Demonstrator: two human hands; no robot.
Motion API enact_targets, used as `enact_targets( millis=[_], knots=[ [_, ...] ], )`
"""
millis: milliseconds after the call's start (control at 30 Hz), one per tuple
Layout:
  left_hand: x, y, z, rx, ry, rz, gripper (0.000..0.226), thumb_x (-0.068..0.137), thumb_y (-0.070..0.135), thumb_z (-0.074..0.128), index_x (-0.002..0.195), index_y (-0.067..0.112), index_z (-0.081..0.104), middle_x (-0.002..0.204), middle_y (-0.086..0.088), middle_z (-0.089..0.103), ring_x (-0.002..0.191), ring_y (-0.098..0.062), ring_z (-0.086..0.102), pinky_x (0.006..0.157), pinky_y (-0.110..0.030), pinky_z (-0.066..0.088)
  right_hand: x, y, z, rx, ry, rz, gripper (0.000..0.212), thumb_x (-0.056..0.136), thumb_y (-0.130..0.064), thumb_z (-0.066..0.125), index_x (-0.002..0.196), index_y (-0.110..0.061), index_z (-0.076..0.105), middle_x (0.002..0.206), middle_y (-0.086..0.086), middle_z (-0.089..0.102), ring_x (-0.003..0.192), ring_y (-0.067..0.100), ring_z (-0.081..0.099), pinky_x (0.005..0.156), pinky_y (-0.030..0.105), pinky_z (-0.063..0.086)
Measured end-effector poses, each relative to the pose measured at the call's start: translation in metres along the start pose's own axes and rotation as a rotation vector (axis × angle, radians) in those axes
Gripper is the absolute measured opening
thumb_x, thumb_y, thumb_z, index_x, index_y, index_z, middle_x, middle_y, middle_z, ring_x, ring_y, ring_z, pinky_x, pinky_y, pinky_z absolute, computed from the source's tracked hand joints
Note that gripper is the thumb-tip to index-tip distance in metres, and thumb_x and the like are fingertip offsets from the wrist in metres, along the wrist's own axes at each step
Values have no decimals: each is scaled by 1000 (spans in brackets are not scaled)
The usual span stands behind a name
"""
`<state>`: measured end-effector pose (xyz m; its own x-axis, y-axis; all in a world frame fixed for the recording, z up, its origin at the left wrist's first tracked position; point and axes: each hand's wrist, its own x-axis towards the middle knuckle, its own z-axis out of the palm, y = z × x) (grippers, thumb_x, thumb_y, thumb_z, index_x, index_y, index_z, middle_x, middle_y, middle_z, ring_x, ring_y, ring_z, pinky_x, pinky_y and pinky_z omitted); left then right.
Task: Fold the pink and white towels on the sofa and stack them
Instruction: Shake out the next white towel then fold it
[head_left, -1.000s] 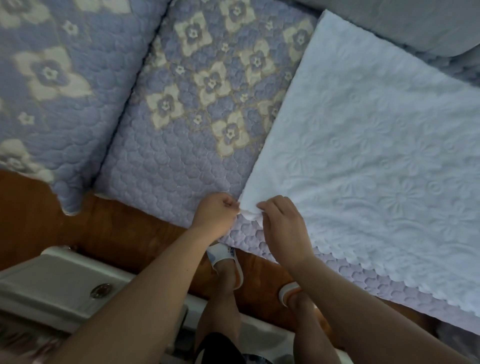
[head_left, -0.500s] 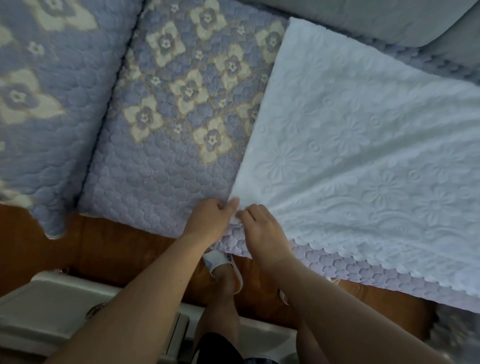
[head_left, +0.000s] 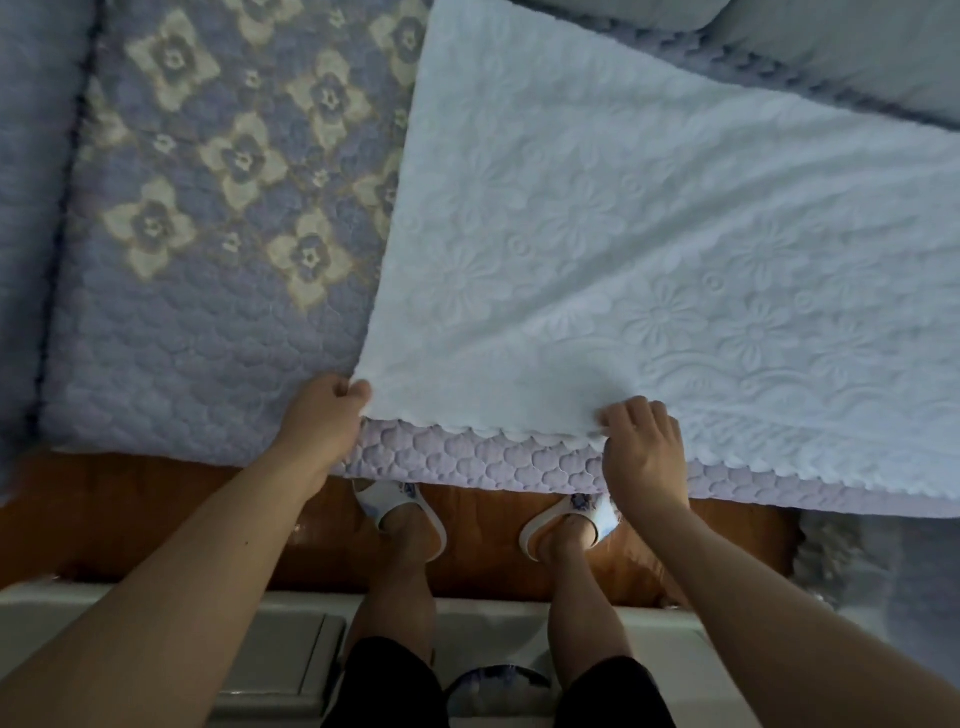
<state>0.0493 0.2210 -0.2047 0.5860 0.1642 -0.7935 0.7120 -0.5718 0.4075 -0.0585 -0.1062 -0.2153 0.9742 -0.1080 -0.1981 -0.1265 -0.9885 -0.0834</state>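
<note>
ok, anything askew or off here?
Only that the white towel lies skewed across the sofa cover. Left hand pinches its near corner, right hand grips the scalloped edge. No damage visible.

A white towel (head_left: 649, 234) with an embossed flower pattern and a scalloped hem is lying spread flat on the sofa (head_left: 208, 322), its near edge running along the seat's front and its near left corner lifting slightly off the quilted cover.
</note>
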Motion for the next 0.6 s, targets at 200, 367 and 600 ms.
enact_targets(
  millis=[200,367,600],
  knots=[
    [0,-3,2,242,64,101,27,105,28,46,106,5,59,93,-10,59,79,-22,52,66,-34,37,-6,20,5,-93,-199,-276,50,50,12,69,93,-12,58,92,6,53,81,26,48,71,36,44],
    [-12,3,11,324,241,120,17,99,15,55,110,3,53,102,-19,58,90,-33,53,75,-40,39,-12,21,2,-25,-293,-209,43,72,2,64,112,-13,57,110,8,53,96,27,52,84,38,51],
    [-63,55,124,861,102,921,57,77,3,67,133,11,58,134,-16,56,122,-36,50,96,-48,47,-49,87,-25,115,-260,1,63,84,-8,56,144,-19,37,153,10,33,141,29,32,117,45,35]
  ],
)
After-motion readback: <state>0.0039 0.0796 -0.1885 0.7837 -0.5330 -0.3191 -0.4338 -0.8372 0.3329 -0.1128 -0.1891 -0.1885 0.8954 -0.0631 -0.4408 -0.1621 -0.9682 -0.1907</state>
